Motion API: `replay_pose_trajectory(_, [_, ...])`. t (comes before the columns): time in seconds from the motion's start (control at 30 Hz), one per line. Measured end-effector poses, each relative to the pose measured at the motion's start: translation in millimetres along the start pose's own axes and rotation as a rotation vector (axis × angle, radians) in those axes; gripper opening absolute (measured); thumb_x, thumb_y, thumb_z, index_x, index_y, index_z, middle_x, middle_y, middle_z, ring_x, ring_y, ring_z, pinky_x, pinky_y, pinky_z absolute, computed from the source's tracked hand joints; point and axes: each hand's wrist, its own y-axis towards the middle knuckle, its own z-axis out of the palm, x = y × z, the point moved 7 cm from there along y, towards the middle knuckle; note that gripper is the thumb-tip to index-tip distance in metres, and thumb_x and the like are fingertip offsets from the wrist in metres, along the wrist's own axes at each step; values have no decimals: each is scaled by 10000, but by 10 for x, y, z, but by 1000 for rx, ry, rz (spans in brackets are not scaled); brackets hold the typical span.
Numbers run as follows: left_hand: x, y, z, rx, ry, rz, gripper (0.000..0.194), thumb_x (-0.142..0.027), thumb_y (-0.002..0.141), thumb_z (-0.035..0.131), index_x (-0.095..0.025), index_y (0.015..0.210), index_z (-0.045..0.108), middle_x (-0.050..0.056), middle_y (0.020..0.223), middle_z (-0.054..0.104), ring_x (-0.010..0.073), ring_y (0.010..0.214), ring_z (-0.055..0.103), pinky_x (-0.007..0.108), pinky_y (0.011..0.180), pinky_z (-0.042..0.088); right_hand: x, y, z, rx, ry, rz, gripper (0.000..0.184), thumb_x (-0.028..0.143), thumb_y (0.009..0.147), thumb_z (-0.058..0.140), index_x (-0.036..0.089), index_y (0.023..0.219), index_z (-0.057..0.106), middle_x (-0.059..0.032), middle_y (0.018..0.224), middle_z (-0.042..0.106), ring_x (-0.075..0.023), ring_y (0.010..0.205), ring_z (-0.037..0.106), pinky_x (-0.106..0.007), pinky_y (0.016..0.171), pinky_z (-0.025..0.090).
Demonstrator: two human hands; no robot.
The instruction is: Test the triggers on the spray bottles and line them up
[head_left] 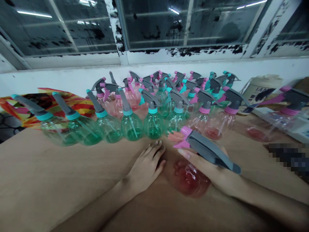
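In my right hand (210, 167) is a spray bottle (190, 180) with a clear pinkish-red body and a grey and pink trigger head. My fingers wrap around its neck just below the head, which points to the left. My left hand (149, 162) lies flat on the wooden table (60, 180), fingers stretched out and slightly apart, holding nothing. Just beyond its fingertips stands a green spray bottle (154, 125) with a turquoise collar. It belongs to a front row of green bottles at left and middle and pinkish bottles (214, 125) at right.
Behind the front row crowd several more spray bottles (131, 96). A red and yellow plastic bag (79, 104) lies at back left. A whitish container (260, 87) with dark lettering stands at back right, near the white wall (60, 77) under the windows. A pixelated dark patch covers the right edge.
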Motion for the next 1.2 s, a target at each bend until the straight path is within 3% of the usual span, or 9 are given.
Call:
replay_pose_trajectory(0.17, [-6,3,3,0,-11,-5,320,-236,939,464,-113,1231,508,144,1322,520,274,1279,416,458,1029,379,14,3,10,20,57,49,111,252,822,607,262,908,676,7,929,719,-171,952,667,-294,888,521])
replay_pose_trajectory(0.37, [-2,-8,13,-37,2,10,365,-257,956,424,-108,1288,453,146,1372,474,259,1296,398,450,1055,347,-5,-10,-2,-12,39,62,98,333,818,622,249,780,655,19,735,686,-138,702,668,-225,643,548])
replay_pose_trajectory(0.63, [8,-7,34,-11,15,6,334,-248,952,434,-111,1251,492,139,1379,469,253,1296,403,437,1071,327,-106,-84,-68,-64,-16,81,179,358,859,578,250,726,630,42,580,618,-116,506,591,-218,486,485])
replay_pose_trajectory(0.7, [5,-6,30,-1,16,4,344,-244,949,444,-104,1261,487,141,1380,467,256,1291,408,442,1070,326,-109,-79,-61,-54,-6,88,166,352,861,577,253,741,636,38,593,627,-128,540,616,-223,503,496])
replay_pose_trajectory(0.93, [-8,9,0,17,4,-5,338,-251,955,433,-117,1260,491,145,1376,472,264,1283,418,456,1052,347,-68,2,8,-4,113,58,95,304,844,596,280,916,653,19,912,698,-153,865,668,-266,817,535])
replay_pose_trajectory(1.07, [-11,4,-3,15,4,-1,345,-249,956,431,-115,1271,483,140,1395,453,255,1309,384,452,1074,318,-107,-19,15,11,83,96,60,298,837,603,271,861,652,17,804,675,-164,775,659,-282,758,548])
replay_pose_trajectory(1.2, [-5,1,8,9,13,-2,360,-250,957,432,-106,1284,475,137,1385,466,249,1308,386,444,1076,316,-121,-51,-15,-19,43,108,91,282,833,592,273,897,656,2,821,678,-179,758,646,-306,744,543])
